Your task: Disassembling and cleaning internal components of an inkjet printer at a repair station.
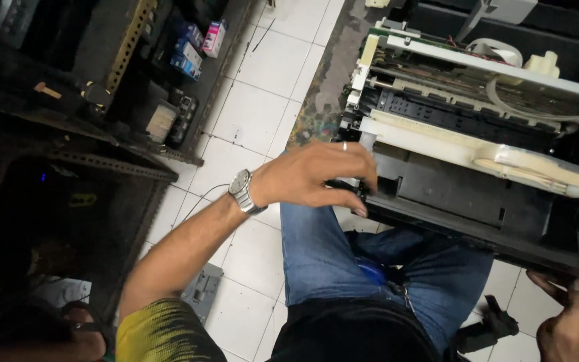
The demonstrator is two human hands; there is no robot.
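Nearest the camera, the person sits in blue jeans point(316, 248) with an opened-up printer point(477, 154) resting over the lap, its near edge above the knees. The right hand point(574, 322) shows at the lower right corner, under the printer's near right corner, thumb raised against the dark base; whether its fingers are closed on the base cannot be told, since they lie beneath it. The left hand point(316, 175), with a wristwatch point(244, 191) on the wrist and a ring on one finger, reaches across to the printer's near left corner, fingers curled down and thumb under, loosely closed on a small dark part at the edge of the black chassis. Beyond the hands, the printer's cream plastic rails, white ribbon cable point(504, 50) and black inner frame lie exposed. To the left, the white tiled floor point(249, 114) runs back beside a dark metal shelf rack point(129, 80) holding small coloured boxes point(199, 43).
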